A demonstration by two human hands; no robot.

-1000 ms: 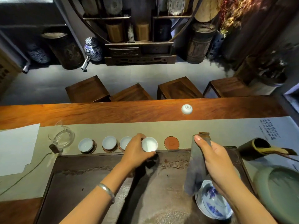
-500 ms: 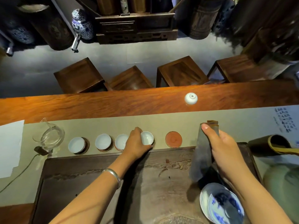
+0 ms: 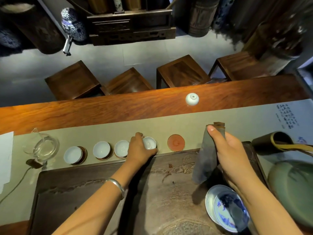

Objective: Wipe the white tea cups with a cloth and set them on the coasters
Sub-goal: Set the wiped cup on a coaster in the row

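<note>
L hand (image 3: 140,150) grip closed round a small white porcelain tea cup (image 3: 149,142), 4th in the row on the pale green runner (image 3: 194,122), upright on a coaster mostly hidden beneath it. 3 more white cups (image 3: 101,149) sit on coasters to its left. Bare round red clay coaster (image 3: 176,142) just right of it. R hand (image 3: 232,153) pinches a hanging dark grey cloth (image 3: 205,158) over the dark carved wood tea tray (image 3: 169,192). An upturned white cup (image 3: 192,99) stands on the wooden bench (image 3: 118,107), well apart.

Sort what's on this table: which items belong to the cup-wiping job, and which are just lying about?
Job:
left hand setting the fourth cup down
three placed cups
empty red coaster
upside-down cup
right hand with the cloth

Lying about:
glass pitcher
blue-and-white dish
green lid
white paper
</note>
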